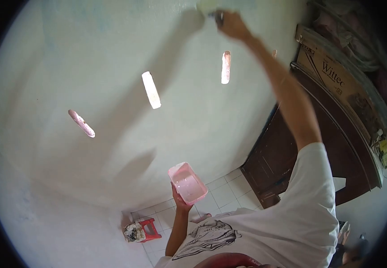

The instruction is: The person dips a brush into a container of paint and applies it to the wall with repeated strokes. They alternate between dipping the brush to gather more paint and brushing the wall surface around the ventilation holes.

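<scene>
My right hand [234, 27], at the end of a raised arm, is closed around the dark handle of a paintbrush [219, 18]. The brush head is blurred and lies against the upper part of the pale wall [113, 58]. Lower down, my left hand [181, 201] grips a pink plastic tub [188, 184] from below and its side. Whitish liquid and smears show inside the tub, which is tilted in this view. Several narrow slots, one of them a bright slot [151, 90], cut through the wall between the brush and the tub.
A red plastic stool [149, 229] stands on the tiled floor [220, 192] beside a paint-smeared container [133, 232]. At right are a dark wooden cabinet [300, 138] and a cardboard box [323, 67] on top. Part of what looks like another person [345, 236] shows at lower right.
</scene>
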Demonstrator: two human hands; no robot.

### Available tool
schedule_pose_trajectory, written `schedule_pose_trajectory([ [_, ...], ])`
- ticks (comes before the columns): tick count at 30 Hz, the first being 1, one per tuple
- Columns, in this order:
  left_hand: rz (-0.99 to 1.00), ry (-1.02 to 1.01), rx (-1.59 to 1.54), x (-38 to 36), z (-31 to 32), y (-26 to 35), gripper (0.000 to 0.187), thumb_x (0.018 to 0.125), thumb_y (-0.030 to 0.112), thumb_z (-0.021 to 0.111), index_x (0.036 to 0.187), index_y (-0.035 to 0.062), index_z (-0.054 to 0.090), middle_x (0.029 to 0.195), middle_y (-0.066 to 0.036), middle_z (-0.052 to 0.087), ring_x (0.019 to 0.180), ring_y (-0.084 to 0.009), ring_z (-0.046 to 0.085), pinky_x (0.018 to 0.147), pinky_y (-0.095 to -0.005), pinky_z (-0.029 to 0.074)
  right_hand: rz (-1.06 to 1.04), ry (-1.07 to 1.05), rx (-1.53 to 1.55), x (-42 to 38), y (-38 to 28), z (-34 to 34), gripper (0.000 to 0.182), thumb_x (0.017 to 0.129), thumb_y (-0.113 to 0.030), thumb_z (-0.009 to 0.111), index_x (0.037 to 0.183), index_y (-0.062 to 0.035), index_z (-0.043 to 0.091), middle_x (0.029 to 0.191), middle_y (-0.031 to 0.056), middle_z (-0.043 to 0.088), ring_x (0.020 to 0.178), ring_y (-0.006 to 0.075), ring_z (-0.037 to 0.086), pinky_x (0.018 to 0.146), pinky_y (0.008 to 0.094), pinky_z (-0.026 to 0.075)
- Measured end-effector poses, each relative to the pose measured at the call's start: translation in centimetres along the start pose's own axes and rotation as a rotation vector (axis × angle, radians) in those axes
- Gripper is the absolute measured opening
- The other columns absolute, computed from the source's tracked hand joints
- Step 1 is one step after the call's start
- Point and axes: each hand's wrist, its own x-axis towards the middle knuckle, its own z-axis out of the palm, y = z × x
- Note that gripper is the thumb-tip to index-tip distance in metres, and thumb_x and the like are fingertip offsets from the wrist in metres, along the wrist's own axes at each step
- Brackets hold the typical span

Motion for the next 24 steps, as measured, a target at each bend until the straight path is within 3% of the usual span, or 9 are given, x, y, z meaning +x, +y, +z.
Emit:
schedule_pose_trajectory([
  [1,-0.001,-0.008,0.002,0.0,0.9,0.6,0.073,0.096,0.059,0.053,0.150,0.0145,0.031,0.141,-0.008,0.049,0.127,-0.0280,0.055,0.101,-0.0492,0.053,-0.019,0.143,-0.028,-4.7,-0.1,3.7,0.028,0.090,-0.007,0.053,0.114,-0.0104,0.066,0.069,0.0196,0.063,0.059,0.0380,0.063,0.060,0.0451,0.052],
  [3,-0.037,0.000,-0.157,-1.5,3.8,1.3,0.065,0.100,0.058,0.045,0.148,0.0152,0.038,0.137,-0.009,0.054,0.124,-0.0279,0.057,0.103,-0.0501,0.052,0.026,0.073,-0.066,-13.2,-0.9,7.1,0.021,0.089,-0.004,0.052,0.109,-0.0039,0.060,0.073,0.0237,0.063,0.068,0.0434,0.063,0.065,0.0507,0.052],
  [6,-0.076,0.022,-0.222,-2.5,3.7,1.7,0.059,0.102,0.057,0.039,0.144,0.0158,0.044,0.134,-0.009,0.058,0.122,-0.0280,0.058,0.103,-0.0506,0.050,0.231,-0.711,0.024,-20.8,0.5,8.5,0.013,0.083,-0.010,0.059,0.092,-0.0022,0.066,0.086,0.0231,0.068,0.078,0.0435,0.066,0.069,0.0476,0.054],
  [9,-0.032,0.057,-0.116,-3.5,3.6,2.9,0.057,0.103,0.056,0.037,0.143,0.0161,0.044,0.134,-0.008,0.057,0.122,-0.0279,0.059,0.102,-0.0504,0.051,-0.018,-0.807,0.124,-21.4,2.7,9.2,0.012,0.079,-0.013,0.063,0.084,-0.0023,0.067,0.092,0.0208,0.070,0.083,0.0411,0.069,0.073,0.0470,0.055],
  [15,-0.030,0.054,-0.124,-2.3,3.5,3.6,0.058,0.103,0.055,0.038,0.142,0.0136,0.045,0.130,-0.010,0.060,0.118,-0.0290,0.061,0.095,-0.0509,0.055,-0.075,-0.213,-0.106,3.8,-0.7,-8.2,0.026,0.080,-0.031,0.067,0.094,-0.0107,0.077,0.093,0.0197,0.071,0.087,0.0382,0.069,0.084,0.0454,0.054],
  [16,-0.046,0.067,-0.118,-1.9,3.5,3.6,0.058,0.103,0.055,0.038,0.142,0.0136,0.045,0.130,-0.011,0.060,0.117,-0.0291,0.062,0.094,-0.0509,0.055,-0.280,0.160,-0.177,9.2,3.8,-5.9,0.026,0.084,-0.031,0.064,0.095,-0.0110,0.076,0.093,0.0214,0.071,0.089,0.0401,0.068,0.086,0.0476,0.054],
  [17,-0.046,0.062,-0.125,-1.5,3.6,3.5,0.058,0.103,0.055,0.038,0.142,0.0136,0.045,0.130,-0.011,0.060,0.117,-0.0291,0.062,0.094,-0.0509,0.055,-0.065,0.055,-0.113,8.8,-1.8,-11.8,0.024,0.092,-0.014,0.057,0.102,0.0032,0.072,0.093,0.0251,0.071,0.079,0.0397,0.068,0.071,0.0477,0.055],
  [22,-0.030,0.064,-0.184,-0.5,5.3,3.2,0.060,0.102,0.056,0.039,0.144,0.0123,0.044,0.129,-0.011,0.060,0.118,-0.0290,0.062,0.096,-0.0508,0.055,-0.068,0.253,-0.109,9.5,0.1,-4.3,0.026,0.088,-0.027,0.059,0.102,-0.0100,0.073,0.094,0.0220,0.070,0.091,0.0432,0.067,0.088,0.0522,0.053],
  [24,-0.004,0.074,-0.070,0.3,2.6,2.1,0.060,0.102,0.055,0.038,0.144,0.0125,0.044,0.130,-0.010,0.059,0.118,-0.0288,0.061,0.097,-0.0508,0.054,-0.022,0.319,-0.112,1.2,-1.0,0.8,0.024,0.092,-0.011,0.053,0.114,-0.0069,0.063,0.070,0.0213,0.063,0.068,0.0426,0.063,0.072,0.0524,0.052],
])
